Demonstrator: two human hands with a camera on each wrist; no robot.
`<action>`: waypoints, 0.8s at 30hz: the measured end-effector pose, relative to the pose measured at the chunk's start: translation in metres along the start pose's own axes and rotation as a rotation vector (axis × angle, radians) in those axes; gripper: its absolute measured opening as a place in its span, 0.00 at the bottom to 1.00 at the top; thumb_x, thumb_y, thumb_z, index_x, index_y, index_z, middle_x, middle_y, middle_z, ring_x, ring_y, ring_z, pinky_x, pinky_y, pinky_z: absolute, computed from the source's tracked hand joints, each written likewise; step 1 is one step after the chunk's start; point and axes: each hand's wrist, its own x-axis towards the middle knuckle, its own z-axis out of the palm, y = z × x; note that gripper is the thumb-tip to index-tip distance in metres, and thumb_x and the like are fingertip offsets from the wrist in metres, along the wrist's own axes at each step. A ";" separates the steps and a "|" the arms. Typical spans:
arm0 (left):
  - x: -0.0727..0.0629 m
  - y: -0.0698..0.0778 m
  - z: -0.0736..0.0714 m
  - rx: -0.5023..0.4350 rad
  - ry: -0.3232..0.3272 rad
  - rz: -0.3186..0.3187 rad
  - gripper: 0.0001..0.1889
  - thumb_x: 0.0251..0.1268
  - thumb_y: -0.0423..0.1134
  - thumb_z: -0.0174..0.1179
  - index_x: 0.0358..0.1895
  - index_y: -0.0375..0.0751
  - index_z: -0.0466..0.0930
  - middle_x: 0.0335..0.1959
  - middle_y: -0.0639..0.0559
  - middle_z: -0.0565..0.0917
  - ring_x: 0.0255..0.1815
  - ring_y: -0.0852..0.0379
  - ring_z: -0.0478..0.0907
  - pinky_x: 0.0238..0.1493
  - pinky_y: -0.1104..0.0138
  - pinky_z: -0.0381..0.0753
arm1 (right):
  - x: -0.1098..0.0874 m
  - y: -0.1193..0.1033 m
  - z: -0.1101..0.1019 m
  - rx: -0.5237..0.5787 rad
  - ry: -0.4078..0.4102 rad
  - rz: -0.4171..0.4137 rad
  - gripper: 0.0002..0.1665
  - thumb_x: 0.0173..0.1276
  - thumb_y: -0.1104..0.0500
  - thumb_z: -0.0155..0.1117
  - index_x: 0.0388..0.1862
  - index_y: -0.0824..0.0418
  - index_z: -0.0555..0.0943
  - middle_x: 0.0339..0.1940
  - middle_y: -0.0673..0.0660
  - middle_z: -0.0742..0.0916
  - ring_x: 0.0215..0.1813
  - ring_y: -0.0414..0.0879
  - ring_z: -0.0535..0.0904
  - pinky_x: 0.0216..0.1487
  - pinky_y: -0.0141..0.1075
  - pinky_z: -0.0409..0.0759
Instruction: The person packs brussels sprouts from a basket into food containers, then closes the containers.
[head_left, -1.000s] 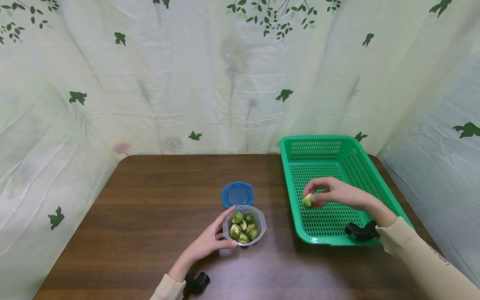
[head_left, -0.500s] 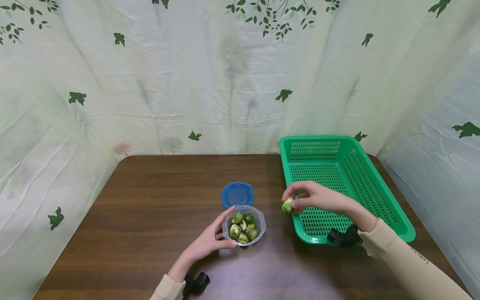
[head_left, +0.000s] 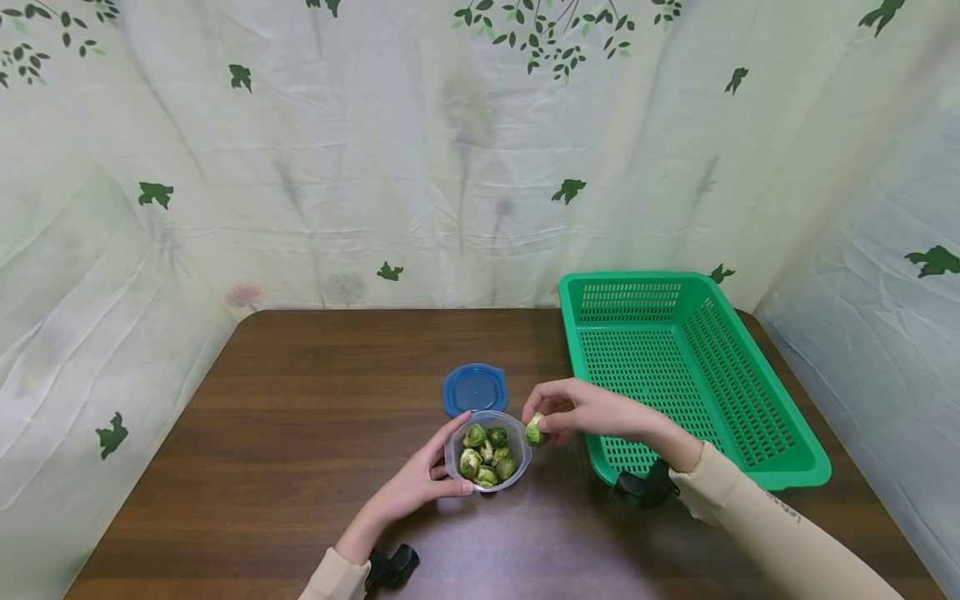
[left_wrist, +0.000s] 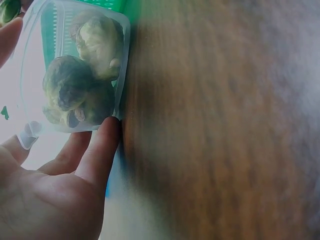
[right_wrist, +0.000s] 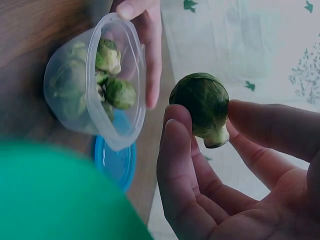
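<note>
My right hand point(head_left: 581, 410) pinches a Brussels sprout point(right_wrist: 200, 102) between thumb and fingertips, just right of a clear plastic container point(head_left: 527, 458). Several Brussels sprouts point(head_left: 486, 454) lie inside that container. At its left side my left hand point(head_left: 420, 482) grips it, thumb at the near rim and index finger toward the far rim. In the left wrist view, fingers point(left_wrist: 97, 155) touch the container's wall, through which sprouts show. From the right wrist, the held sprout appears with its pale cut stem downward, apart from the container.
A blue lid point(head_left: 476, 389) lies on the brown table point(head_left: 337, 392) behind the container. To the right stands a green perforated basket point(head_left: 813, 467), with the right forearm passing over its near left corner. A patterned cloth point(head_left: 420, 167) hangs behind the table.
My right hand has carried the Brussels sprout leftward from over the green basket to beside the container. The left hand and the container have stayed in place.
</note>
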 end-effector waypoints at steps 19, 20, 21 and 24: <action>0.000 0.001 -0.001 0.010 -0.007 -0.032 0.45 0.62 0.32 0.63 0.77 0.51 0.45 0.73 0.32 0.48 0.67 0.39 0.62 0.55 0.65 0.74 | 0.038 0.000 0.031 -0.157 -0.050 0.040 0.06 0.69 0.67 0.56 0.41 0.64 0.80 0.26 0.53 0.83 0.31 0.54 0.82 0.34 0.41 0.82; 0.000 0.001 -0.001 0.013 -0.008 -0.033 0.45 0.63 0.32 0.63 0.77 0.52 0.45 0.73 0.32 0.48 0.67 0.39 0.62 0.55 0.65 0.74 | 0.040 0.000 0.033 -0.166 -0.051 0.040 0.06 0.69 0.67 0.56 0.41 0.64 0.80 0.26 0.53 0.83 0.31 0.54 0.82 0.34 0.40 0.82; 0.000 0.002 -0.001 0.015 -0.008 -0.034 0.45 0.63 0.32 0.63 0.77 0.52 0.45 0.73 0.32 0.48 0.67 0.39 0.62 0.55 0.65 0.74 | 0.041 0.001 0.034 -0.176 -0.052 0.038 0.06 0.68 0.68 0.56 0.41 0.64 0.80 0.26 0.53 0.83 0.30 0.55 0.82 0.33 0.39 0.82; 0.000 0.002 -0.001 0.020 -0.009 -0.030 0.45 0.63 0.32 0.63 0.77 0.52 0.45 0.73 0.31 0.48 0.66 0.39 0.63 0.55 0.65 0.74 | 0.045 0.002 0.037 -0.202 -0.047 0.036 0.07 0.67 0.69 0.56 0.40 0.64 0.80 0.25 0.52 0.83 0.29 0.54 0.82 0.31 0.38 0.82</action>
